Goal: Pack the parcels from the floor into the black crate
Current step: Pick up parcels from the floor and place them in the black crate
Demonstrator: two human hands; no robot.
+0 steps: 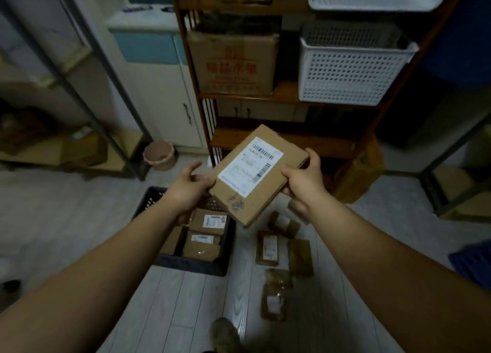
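Observation:
I hold a flat brown cardboard parcel (259, 174) with a white shipping label at chest height, above the floor. My right hand (303, 182) grips its right edge. My left hand (190, 187) touches its left edge with fingers under it. Below, the black crate (196, 266) stands on the floor and holds several labelled brown parcels (210, 223). More parcels (268, 247) lie loose on the floor to the crate's right, one near my foot (273, 303).
A wooden shelf unit (265, 97) stands ahead with a cardboard box (233, 62) and white perforated baskets (350, 68). A small brown bucket (159, 154) sits by a white cabinet. Metal racks flank both sides. A yellow-brown box (361, 177) rests on the floor at right.

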